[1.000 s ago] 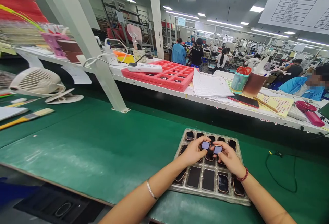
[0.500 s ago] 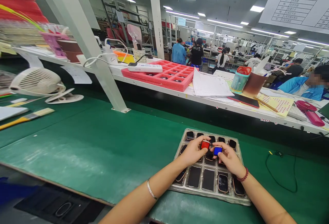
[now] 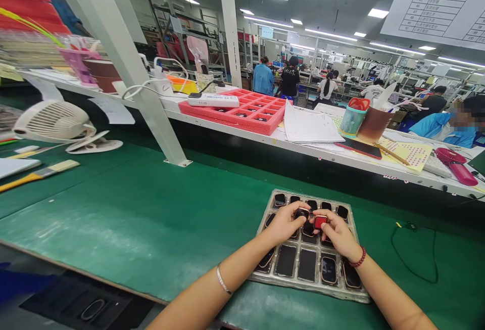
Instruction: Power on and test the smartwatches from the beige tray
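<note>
Over the upper middle of a clear plastic tray point(image 3: 299, 283), my two hands each hold a square smartwatch body without a strap. My left hand point(image 3: 285, 225) is closed on a watch with a dark screen point(image 3: 302, 213). Fingers and thumb of my right hand point(image 3: 338, 231) grip another watch, its screen lit red point(image 3: 320, 222). Several more dark-screened watches lie in the tray's pockets, such as a gold-rimmed watch point(image 3: 329, 269) near the front. My hands hide part of the middle rows.
The tray lies on a green bench top point(image 3: 132, 208). Behind it runs a white shelf with a red foam tray point(image 3: 242, 110), papers point(image 3: 310, 123) and a phone point(image 3: 359, 148). A black cable point(image 3: 417, 269) lies right, a white fan point(image 3: 56, 120) and a brush point(image 3: 45, 171) left.
The left-hand watch's screen has gone from red to dark. The right-hand watch's screen has turned from blue to red. Both hands stay almost in place.
</note>
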`<move>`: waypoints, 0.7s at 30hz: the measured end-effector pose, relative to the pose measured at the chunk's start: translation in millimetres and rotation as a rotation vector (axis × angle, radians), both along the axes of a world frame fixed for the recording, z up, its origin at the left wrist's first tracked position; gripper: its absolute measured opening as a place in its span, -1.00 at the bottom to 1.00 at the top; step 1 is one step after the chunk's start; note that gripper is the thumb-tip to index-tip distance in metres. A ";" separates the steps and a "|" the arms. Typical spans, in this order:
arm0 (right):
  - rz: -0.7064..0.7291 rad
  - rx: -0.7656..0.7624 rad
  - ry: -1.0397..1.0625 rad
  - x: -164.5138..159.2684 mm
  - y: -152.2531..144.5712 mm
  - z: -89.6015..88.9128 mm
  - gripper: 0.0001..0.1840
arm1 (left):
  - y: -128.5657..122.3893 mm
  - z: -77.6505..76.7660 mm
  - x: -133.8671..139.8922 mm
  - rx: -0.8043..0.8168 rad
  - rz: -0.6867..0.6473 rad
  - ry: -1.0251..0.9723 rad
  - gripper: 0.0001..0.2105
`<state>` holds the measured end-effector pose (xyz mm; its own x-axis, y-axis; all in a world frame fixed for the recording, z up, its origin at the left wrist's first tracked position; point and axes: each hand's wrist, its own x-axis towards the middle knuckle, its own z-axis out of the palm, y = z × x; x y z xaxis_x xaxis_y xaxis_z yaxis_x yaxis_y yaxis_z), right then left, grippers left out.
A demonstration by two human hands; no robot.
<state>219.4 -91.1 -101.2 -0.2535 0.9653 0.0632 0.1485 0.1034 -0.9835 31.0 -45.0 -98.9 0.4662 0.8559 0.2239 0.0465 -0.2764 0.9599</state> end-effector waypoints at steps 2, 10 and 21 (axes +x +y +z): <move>0.005 -0.004 -0.003 0.1 -0.4 0.1 -0.67 | 0.5 -1.5 0.6 -0.011 -0.009 -0.013 -0.70; 0.004 -0.005 0.009 0.7 0.3 -0.2 -0.69 | 0.9 -3.6 -0.8 -0.009 -0.026 0.007 -0.74; -0.003 -0.016 0.033 2.6 2.3 -2.7 -0.69 | -2.6 0.0 0.7 -0.141 -0.075 -0.086 -0.75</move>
